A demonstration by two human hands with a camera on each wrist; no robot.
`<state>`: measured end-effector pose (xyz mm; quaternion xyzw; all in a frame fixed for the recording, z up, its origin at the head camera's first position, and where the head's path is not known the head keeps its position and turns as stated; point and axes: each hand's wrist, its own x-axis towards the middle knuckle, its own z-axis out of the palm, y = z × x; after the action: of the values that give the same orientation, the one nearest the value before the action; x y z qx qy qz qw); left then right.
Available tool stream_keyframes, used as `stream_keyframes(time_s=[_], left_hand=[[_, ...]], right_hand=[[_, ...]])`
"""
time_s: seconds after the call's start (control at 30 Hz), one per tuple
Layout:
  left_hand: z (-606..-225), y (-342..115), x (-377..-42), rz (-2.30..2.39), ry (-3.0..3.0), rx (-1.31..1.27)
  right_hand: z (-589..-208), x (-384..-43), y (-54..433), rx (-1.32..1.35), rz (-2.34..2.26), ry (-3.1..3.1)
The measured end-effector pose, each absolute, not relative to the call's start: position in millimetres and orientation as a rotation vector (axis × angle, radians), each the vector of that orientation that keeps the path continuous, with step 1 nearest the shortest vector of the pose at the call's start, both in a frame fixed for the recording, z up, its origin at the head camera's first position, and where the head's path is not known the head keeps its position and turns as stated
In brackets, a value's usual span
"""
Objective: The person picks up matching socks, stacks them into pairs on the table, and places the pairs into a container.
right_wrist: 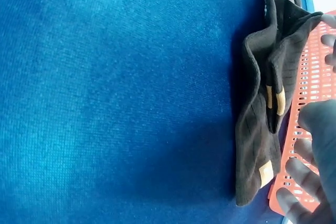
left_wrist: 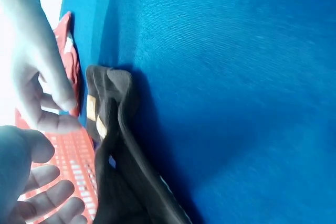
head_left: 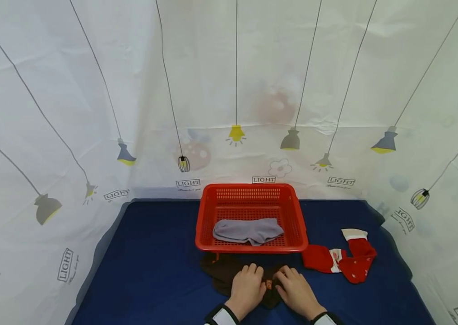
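Both hands are over the dark brown socks [head_left: 220, 275], which lie rumpled on the blue-covered worktop [head_left: 151, 262], right in front of the red basket [head_left: 249, 248]. The left hand [head_left: 248, 286] is above the middle of the bundle, fingers loosely bent, and the wrist view shows its fingers apart with nothing between them. Over to the right hand [head_left: 297, 291]: it's at the bundle's right end, just beside a small orange tag [head_left: 269, 284], fingers relaxed and spread, no grip there either! Whether fingertips brush the fabric, I can't tell. Inside the basket, grey socks [head_left: 249, 231] lie flat, and off its right front corner, red socks [head_left: 356, 259] with white patches sprawl in a bend.
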<state>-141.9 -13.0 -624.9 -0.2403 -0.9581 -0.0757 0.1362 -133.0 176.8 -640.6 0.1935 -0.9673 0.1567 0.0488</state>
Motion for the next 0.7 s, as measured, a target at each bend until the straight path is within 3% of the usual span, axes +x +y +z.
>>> stream_keyframes(time_s=[0.7], left_hand=[[-650.7, -103.7, -151.4, -0.261, -2.664, -0.330]], right_hand=[[-651.4, -130.4, 159.7, 0.678, 0.478, -2.985]])
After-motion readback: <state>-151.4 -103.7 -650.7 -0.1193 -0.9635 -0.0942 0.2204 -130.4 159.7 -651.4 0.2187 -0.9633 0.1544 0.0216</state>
